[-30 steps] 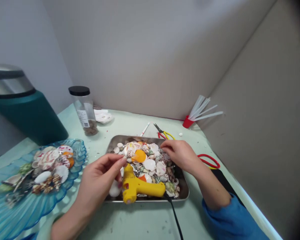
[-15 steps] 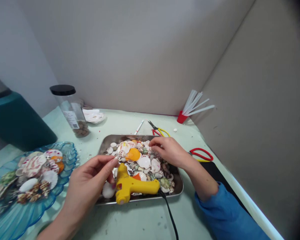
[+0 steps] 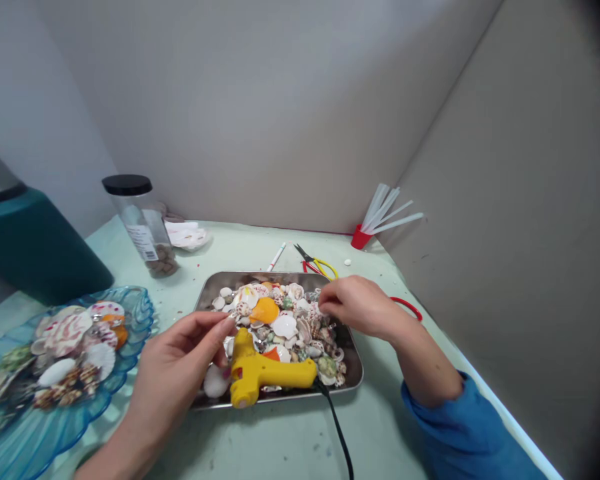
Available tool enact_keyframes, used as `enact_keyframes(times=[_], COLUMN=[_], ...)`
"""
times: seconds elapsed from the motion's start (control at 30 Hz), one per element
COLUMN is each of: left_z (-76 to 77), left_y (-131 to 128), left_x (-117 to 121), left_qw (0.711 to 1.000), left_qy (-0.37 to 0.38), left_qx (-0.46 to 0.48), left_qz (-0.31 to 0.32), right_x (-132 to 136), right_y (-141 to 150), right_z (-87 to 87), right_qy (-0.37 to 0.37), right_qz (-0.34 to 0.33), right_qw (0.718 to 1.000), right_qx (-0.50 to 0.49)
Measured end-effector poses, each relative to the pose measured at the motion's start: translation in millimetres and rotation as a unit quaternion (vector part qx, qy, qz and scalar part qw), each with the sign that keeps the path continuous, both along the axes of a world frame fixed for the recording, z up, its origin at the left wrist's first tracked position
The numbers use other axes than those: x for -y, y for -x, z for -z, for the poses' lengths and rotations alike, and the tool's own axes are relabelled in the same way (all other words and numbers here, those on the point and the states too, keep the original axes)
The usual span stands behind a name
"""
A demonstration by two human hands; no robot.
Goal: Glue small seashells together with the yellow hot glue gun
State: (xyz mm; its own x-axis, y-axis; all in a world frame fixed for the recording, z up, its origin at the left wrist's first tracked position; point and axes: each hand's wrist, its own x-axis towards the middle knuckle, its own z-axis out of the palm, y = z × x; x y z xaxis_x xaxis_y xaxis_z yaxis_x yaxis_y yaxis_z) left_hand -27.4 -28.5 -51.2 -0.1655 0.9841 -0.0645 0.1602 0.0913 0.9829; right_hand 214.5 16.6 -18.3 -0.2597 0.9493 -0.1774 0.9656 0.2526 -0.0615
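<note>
A steel tray heaped with mixed seashells lies in front of me. Across its near rim rests a yellow hot glue gun, its black cord running toward me. At the tray's left side, my left hand pinches a small pale shell between thumb and forefinger; most of the shell is covered by the fingertips. Over the tray's back right corner is my right hand, fingers curled down by the shells. Whatever its fingertips may grip is hidden.
On the left stand a blue scalloped glass dish of shells, a teal bottle and a black-lidded jar. Behind the tray lie a white pen and pliers. A red cup holds glue sticks at the back right.
My right hand has moved right, from above the shells toward the tray's right rim, its fingers more curled. My left hand keeps its pinch in nearly the same place.
</note>
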Motion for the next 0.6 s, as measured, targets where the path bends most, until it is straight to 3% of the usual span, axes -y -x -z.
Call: enact_keyframes(times=[0.13,0.27,0.43,0.6], left_z=[1.4,1.2,2.1,5.7], left_y=[1.1,0.6,1.6,4.8], left_x=[0.2,0.3,-0.8,-2.7], left_qw=[1.000,1.000,1.000,0.999], left_qy=[-0.002,0.002,0.003,0.002], left_qx=[0.003,0.013,0.022,0.024], left_qz=[0.001,0.003,0.007,0.022], right_x=[1.8,3.9,6.0,4.8], right_y=[0.3,12.6,19.3,11.2], right_z=[3.5,9.8,13.9,13.2], right_qy=[0.074,0.102,0.083,0.027], right_qz=[-0.013,-0.013,-0.016,-0.018], right_qw=[0.996,0.991,0.994,0.999], right_qx=[0.050,0.080,0.065,-0.029])
